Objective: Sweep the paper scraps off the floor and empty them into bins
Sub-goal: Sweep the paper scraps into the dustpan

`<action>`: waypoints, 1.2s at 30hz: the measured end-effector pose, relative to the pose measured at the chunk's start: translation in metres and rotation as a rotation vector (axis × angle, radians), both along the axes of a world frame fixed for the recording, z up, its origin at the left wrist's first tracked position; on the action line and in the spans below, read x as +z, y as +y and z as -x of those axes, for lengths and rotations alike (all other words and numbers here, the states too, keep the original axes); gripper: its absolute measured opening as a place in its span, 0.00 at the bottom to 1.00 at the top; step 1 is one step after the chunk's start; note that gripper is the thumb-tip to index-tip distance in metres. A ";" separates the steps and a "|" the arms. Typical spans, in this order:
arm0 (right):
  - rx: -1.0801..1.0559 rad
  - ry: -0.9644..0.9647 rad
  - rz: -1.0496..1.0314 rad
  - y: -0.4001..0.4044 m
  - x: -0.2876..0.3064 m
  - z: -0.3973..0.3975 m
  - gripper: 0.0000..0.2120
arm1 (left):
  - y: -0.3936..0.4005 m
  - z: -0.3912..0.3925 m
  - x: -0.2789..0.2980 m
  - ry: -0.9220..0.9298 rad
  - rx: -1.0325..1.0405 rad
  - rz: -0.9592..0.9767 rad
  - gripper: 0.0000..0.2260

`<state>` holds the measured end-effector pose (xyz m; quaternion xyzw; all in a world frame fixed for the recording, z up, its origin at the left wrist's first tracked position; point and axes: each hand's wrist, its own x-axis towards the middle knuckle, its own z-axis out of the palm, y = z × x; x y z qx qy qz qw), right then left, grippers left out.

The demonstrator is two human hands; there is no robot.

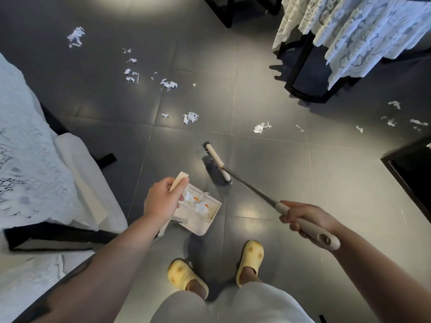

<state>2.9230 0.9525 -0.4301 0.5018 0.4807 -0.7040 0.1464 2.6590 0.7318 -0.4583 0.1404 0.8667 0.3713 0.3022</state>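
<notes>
My left hand [163,199] is gripping the dustpan [200,210] handle, tilting it so scraps stay in. Right hand [303,217] fingers are wrapping the broom [218,163], aiming for paper scraps [190,117] at 12 o'clock.

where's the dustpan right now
In the head view, the dustpan is low and centre-left, held by the left hand, beside the broom head.

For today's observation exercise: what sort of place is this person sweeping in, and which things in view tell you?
Probably an indoor dining or living room: dark floor tiles, a lace tablecloth hanging over dark-legged furniture, and another lace-covered piece on the left.
</notes>
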 end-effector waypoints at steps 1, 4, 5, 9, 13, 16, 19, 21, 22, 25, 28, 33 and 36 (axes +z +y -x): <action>-0.046 -0.011 -0.011 -0.002 -0.003 -0.001 0.21 | -0.004 -0.001 0.000 -0.031 0.005 -0.018 0.20; -0.222 -0.021 -0.018 -0.014 -0.011 -0.009 0.25 | -0.015 -0.005 0.003 -0.079 0.031 -0.057 0.17; -0.260 -0.019 -0.013 -0.018 -0.013 -0.012 0.25 | -0.019 -0.007 0.004 -0.077 0.041 -0.067 0.17; -0.381 -0.038 -0.018 -0.036 -0.009 -0.026 0.26 | -0.034 -0.015 0.006 -0.055 0.064 -0.116 0.17; -0.449 -0.082 -0.081 -0.048 0.004 -0.034 0.22 | -0.033 -0.008 0.013 -0.043 0.005 -0.156 0.16; -0.504 -0.111 -0.169 -0.054 0.012 -0.037 0.14 | -0.015 -0.003 0.022 -0.040 -0.041 -0.201 0.15; -0.608 -0.065 -0.158 -0.052 0.012 -0.047 0.11 | 0.014 -0.010 0.030 -0.050 -0.077 -0.235 0.14; -0.662 -0.086 -0.151 -0.040 0.014 -0.056 0.09 | 0.036 -0.016 0.036 -0.045 -0.106 -0.254 0.15; -0.676 -0.102 -0.148 -0.033 0.015 -0.062 0.08 | 0.047 -0.018 0.039 -0.035 -0.123 -0.259 0.15; -0.702 -0.112 -0.156 -0.013 0.017 -0.079 0.06 | 0.083 -0.025 0.050 -0.006 -0.151 -0.272 0.15; -0.750 -0.123 -0.159 0.009 0.015 -0.096 0.06 | 0.120 -0.027 0.056 0.015 -0.143 -0.294 0.15; -0.792 -0.119 -0.168 0.060 0.014 -0.119 0.04 | 0.181 -0.035 0.058 0.029 -0.063 -0.331 0.17; -0.791 -0.096 -0.204 0.096 0.021 -0.131 0.04 | 0.215 -0.045 0.056 -0.017 0.011 -0.357 0.17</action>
